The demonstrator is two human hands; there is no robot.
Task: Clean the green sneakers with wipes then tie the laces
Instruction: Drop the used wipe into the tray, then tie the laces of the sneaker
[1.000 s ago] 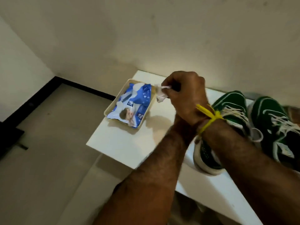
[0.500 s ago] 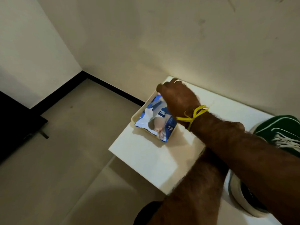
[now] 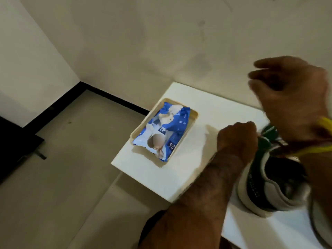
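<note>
Right hand (image 3: 294, 97) is motion-blurred up near the wall, fingers loosely curled w/ a gap between them; can't make out anything in it. Its wrist carries a yellow band (image 3: 323, 123) that runs off the right edge. Left hand (image 3: 237, 139) is closed into a fist right at the green sneaker (image 3: 269, 175), knuckles against the shoe's front part, but whether it grips laces or tongue can't be told; the fingers are hidden behind the back of the hand. Sneaker is partly covered by both forearms and only its heel opening, white sole and a bit of green upper w/ white stripes show. A 2nd sneaker's sole edge (image 3: 319, 230) is cut off at bottom right. On the white table (image 3: 179, 177), well left of the shoe, a cream tray (image 3: 193, 115) holds a blue-and-white wipes pack (image 3: 168, 130), crumpled, its near end overhanging the tray rim.
</note>
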